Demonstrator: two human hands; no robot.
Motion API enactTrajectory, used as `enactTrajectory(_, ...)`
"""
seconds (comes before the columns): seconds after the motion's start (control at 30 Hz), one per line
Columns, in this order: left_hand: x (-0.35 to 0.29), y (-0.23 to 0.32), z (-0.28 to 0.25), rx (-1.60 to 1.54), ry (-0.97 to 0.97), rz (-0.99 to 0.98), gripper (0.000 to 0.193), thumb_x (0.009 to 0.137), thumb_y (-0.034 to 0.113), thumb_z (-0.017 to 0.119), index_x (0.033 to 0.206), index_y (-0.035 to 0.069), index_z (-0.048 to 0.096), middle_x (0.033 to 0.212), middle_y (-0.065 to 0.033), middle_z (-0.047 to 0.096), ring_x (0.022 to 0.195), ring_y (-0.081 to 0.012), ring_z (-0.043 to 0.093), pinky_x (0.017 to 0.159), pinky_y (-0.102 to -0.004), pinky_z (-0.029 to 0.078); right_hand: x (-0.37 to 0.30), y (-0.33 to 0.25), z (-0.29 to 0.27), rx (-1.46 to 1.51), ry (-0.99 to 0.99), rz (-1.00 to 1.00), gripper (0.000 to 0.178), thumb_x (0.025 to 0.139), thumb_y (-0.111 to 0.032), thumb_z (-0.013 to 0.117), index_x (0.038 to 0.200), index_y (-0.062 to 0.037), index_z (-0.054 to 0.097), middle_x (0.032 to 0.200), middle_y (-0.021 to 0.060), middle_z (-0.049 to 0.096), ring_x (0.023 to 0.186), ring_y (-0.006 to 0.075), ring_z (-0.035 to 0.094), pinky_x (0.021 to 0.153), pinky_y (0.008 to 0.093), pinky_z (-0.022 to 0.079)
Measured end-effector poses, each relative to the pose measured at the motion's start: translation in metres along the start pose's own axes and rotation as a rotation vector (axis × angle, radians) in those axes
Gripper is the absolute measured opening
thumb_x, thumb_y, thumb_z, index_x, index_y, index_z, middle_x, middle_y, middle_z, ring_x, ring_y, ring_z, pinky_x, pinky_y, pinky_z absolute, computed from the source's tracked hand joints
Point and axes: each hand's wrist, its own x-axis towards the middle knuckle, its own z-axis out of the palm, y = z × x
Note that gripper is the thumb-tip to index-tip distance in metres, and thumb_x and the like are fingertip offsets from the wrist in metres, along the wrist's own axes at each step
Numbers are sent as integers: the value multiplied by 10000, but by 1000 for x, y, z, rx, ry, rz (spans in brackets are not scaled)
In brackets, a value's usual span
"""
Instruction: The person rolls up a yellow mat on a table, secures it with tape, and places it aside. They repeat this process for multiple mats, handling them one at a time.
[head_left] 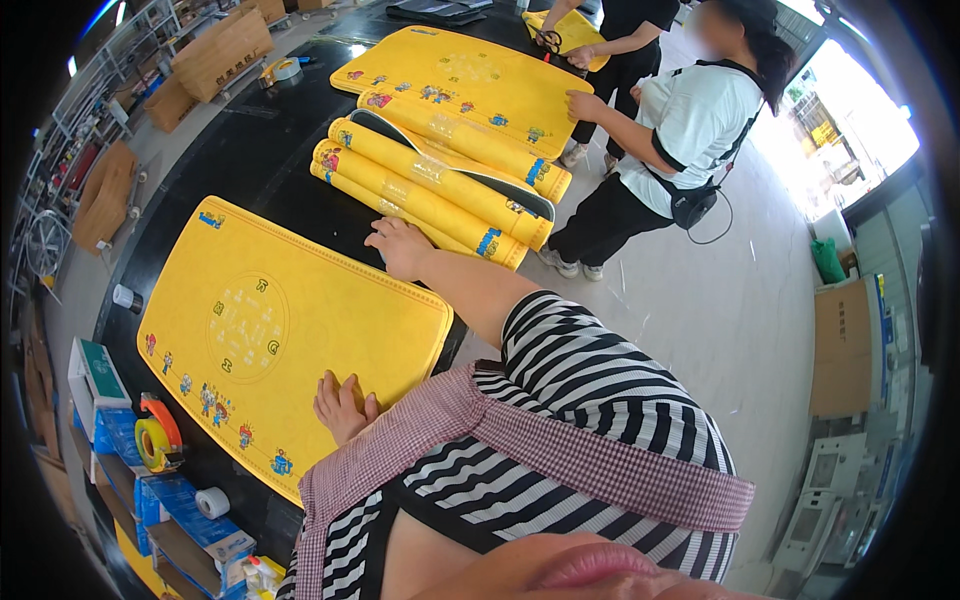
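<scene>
A stack of yellow printed mats (330, 325) with rounded corners lies flat on the black table, with small cartoon figures along one edge and a circle in the middle. My left hand (345, 405) rests on the mat's near part, fingers spread and holding nothing. My right hand (402, 248) reaches past the mat's far edge, its fingers stretched out beside the lowest rolled yellow mat (420, 195); whether it touches the roll I cannot tell. Several such rolls lie side by side, with clear tape around their middles.
Beyond the rolls lies another flat yellow mat (470, 80), touched by a co-worker in a white shirt (700, 120). A second person holds black scissors (549, 41) near a yellow piece. An orange tape dispenser (158, 435), white tape roll (212, 502) and blue boxes (190, 520) line the near-left edge.
</scene>
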Motion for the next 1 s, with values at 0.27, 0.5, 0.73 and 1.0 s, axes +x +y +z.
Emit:
enactTrajectory(0.27,1,2,-2,-2,-15,-13,474,904,335,681,1317,116,604,1564,-245,389,1481,-442,316,1201,-643,187,-1,-2,-2,-8,1,8,589,864,-48,635,1441,-144,565,1625,132,362,1535,318,263,1228,468,305)
enactTrajectory(0.5,-1,-3,2,-10,47,47,502,883,341,697,1323,118,602,1553,-250,403,1473,-442,327,1200,-635,194,-2,-5,-6,-24,-29,18,586,865,-62,634,1441,-140,564,1631,130,356,1536,318,263,1232,462,301)
enactTrajectory(0.73,0,-2,-1,-10,2,19,513,874,329,704,1330,120,596,1561,-247,391,1479,-442,317,1197,-642,190,0,-3,-3,-20,-12,17,594,858,-62,638,1442,-145,563,1624,129,361,1533,319,267,1226,468,309)
enactTrajectory(1.0,-1,-2,1,-13,12,12,510,880,337,701,1332,121,603,1566,-251,384,1481,-446,312,1201,-644,185,-2,-5,-6,-21,-11,18,591,847,-69,656,1426,-147,571,1614,127,365,1525,316,277,1214,471,323)
